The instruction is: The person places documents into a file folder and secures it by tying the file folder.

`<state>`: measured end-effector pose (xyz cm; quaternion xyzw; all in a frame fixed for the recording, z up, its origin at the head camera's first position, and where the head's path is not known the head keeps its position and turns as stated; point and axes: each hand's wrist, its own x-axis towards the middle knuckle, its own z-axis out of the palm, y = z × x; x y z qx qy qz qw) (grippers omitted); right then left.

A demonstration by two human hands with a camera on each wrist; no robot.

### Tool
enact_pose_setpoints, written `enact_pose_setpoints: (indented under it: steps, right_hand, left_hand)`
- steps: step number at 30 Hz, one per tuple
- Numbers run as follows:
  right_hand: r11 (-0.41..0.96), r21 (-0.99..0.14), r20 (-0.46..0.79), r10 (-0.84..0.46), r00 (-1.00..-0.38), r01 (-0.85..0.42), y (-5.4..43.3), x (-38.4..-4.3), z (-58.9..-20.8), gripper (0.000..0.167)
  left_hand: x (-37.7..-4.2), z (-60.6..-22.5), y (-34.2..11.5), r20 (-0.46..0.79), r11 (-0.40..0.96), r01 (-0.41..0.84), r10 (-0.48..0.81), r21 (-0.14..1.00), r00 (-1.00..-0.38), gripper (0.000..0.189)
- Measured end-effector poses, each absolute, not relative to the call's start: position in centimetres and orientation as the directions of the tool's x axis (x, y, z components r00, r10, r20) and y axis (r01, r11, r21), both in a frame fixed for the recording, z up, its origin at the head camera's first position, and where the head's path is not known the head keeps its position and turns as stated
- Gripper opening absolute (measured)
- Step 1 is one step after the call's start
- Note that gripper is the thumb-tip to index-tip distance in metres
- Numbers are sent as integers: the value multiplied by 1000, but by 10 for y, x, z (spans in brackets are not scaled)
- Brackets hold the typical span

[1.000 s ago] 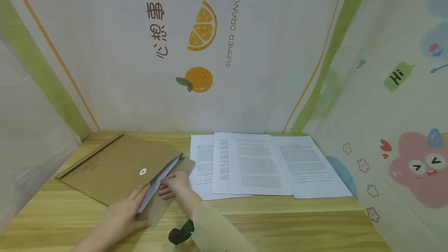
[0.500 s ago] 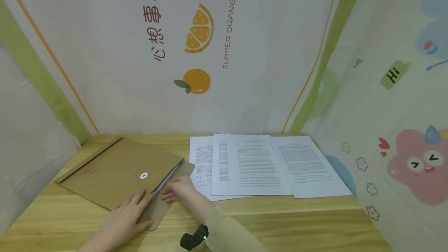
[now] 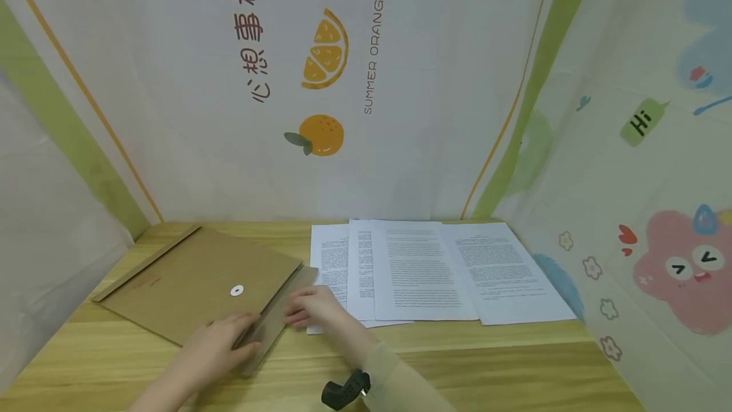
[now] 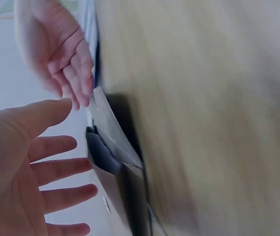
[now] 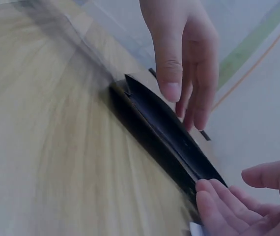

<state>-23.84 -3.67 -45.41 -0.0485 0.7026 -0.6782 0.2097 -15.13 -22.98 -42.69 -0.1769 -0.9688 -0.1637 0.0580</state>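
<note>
A brown kraft document envelope (image 3: 194, 278) with a white button lies at the left of the table, its flap (image 3: 280, 313) folded out toward the right. My left hand (image 3: 220, 339) is over the envelope's mouth at the near corner, fingers spread and straight in the left wrist view. Beside the flap, my right hand (image 3: 314, 307) hangs with relaxed fingers and holds nothing. In the right wrist view the envelope's mouth (image 5: 167, 135) gapes, dark inside, between the left hand (image 5: 184, 59) above and the right hand's fingers (image 5: 228, 206) near its lower end.
Several printed sheets (image 3: 426, 272) lie overlapped at the back right of the wooden table (image 3: 486, 367). White printed cloth (image 3: 423, 145) stands behind and along both sides. A black wrist mount (image 3: 345, 390) sticks out by the right sleeve (image 3: 394, 377).
White paper showing at the envelope's mouth has slipped inside, out of sight in the head view. My right hand has drawn back to the right; my left hand has shifted slightly right.
</note>
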Motion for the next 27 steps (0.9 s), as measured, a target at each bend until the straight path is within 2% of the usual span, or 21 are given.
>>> enact_pose_setpoints:
  steps: [6, 12, 19, 27]
  right_hand:
    - [135, -980, -184, -355, -917, 145, -6, -246, -447, 27]
    - [185, -978, -148, -299, -943, 95, 30, -251, -432, 30]
    - [275, -960, -109, -212, -971, 48, 81, -254, -423, 36]
    - [326, -945, -83, -139, -987, 34, 130, -255, -412, 37]
  left_hand:
    - [-161, -416, -219, 140, 858, 328, 297, 394, -945, 38]
    - [-170, -411, -210, 132, 823, 300, 270, 482, -954, 34]
    - [-180, -409, -195, 192, 744, 289, 216, 603, -957, 32]
    - [-192, -410, -164, 199, 630, 224, 112, 743, -974, 34]
